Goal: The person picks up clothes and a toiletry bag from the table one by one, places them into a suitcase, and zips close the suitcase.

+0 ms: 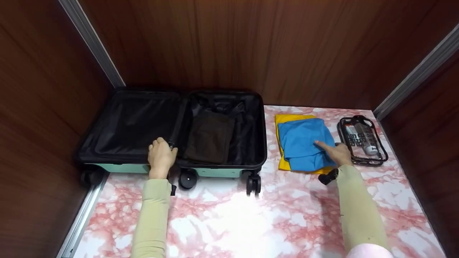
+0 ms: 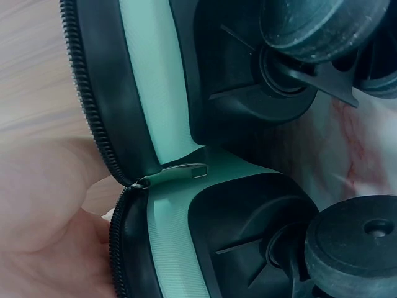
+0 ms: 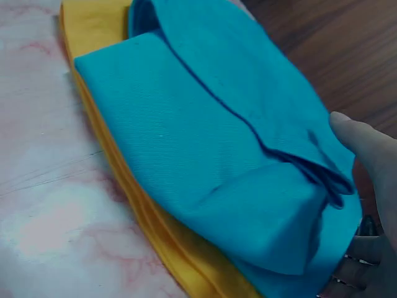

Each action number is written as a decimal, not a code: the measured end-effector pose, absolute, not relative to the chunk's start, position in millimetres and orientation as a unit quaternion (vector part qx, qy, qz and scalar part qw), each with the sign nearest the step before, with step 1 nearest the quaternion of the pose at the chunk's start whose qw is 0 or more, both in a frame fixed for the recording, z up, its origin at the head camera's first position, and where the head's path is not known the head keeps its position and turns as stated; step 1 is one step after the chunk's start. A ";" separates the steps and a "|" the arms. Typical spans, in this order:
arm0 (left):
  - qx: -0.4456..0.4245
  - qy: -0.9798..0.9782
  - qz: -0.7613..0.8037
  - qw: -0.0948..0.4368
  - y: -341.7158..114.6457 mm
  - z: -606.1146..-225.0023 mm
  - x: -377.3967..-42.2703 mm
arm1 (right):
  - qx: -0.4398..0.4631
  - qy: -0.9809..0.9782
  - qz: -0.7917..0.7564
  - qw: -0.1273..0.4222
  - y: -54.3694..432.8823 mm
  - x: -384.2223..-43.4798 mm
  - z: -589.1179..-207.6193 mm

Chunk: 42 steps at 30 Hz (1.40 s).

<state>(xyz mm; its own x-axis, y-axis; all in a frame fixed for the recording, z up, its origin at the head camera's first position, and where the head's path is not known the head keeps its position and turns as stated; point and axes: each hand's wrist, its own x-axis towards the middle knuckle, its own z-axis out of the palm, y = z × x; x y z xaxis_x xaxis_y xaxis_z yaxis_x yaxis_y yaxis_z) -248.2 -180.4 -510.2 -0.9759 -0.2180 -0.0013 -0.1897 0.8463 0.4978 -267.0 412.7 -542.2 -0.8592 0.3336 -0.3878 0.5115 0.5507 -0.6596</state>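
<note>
An open suitcase (image 1: 218,172) with pale green shells and black lining lies spread flat. My left hand (image 1: 161,154) rests at its near edge where the halves meet, fingers curled over the zipped rim; the left wrist view shows the zipper teeth (image 2: 93,118) beside the hand and a metal zipper pull (image 2: 186,169). A folded dark brown cloth (image 1: 211,138) lies in the right half. My right hand (image 1: 339,153) is at the right edge of a folded blue cloth (image 1: 304,139), thumb stretched along it, other fingers partly hidden past its edge. Folded yellow cloth (image 1: 285,165) lies underneath.
A clear pouch with black trim (image 1: 380,143), holding a tube and other toiletries, lies right of the cloths. Black wheels (image 1: 254,183) stick out from the suitcase's near side. Brown wood-look panels (image 1: 229,46) enclose the red-and-white marbled surface (image 1: 287,215) at the back and sides.
</note>
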 end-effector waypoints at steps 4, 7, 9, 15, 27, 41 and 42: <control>0.104 -0.962 -0.251 0.032 -180.0 -509.8 -248.6 | 0.236 0.886 -0.386 0.100 411.6 -265.8 -547.8; 0.104 -0.963 -0.248 0.035 -179.4 -509.6 -249.3 | 0.234 0.889 -0.382 0.092 410.2 -265.3 -551.4; 0.104 -0.963 -0.247 0.034 -179.4 -509.8 -249.4 | 0.236 0.890 -0.381 0.082 408.0 -265.0 -552.2; 0.104 -0.961 -0.252 0.034 -179.6 -511.2 -248.1 | 0.240 0.899 -0.364 0.039 402.2 -265.0 -555.7; 0.109 -0.961 -0.252 0.033 -180.4 -510.1 -248.8 | 0.238 0.930 -0.279 -0.021 393.9 -273.0 -557.0; 0.110 -0.961 -0.252 0.039 -179.2 -509.5 -248.7 | 0.172 0.936 -0.305 -0.024 387.9 -273.6 -552.3; 0.111 -0.960 -0.253 0.039 -179.2 -509.3 -248.7 | 0.172 0.935 -0.310 -0.019 388.1 -272.9 -551.5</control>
<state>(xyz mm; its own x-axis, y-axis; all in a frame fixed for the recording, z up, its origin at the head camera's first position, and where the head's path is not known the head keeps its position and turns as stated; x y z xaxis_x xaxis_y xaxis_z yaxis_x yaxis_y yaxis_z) -248.7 -179.2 -509.3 -0.9724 -0.2323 0.0196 -0.1926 0.8480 0.4938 -272.9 388.1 -551.5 -0.9399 0.3337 -0.0722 0.3107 0.7486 -0.5857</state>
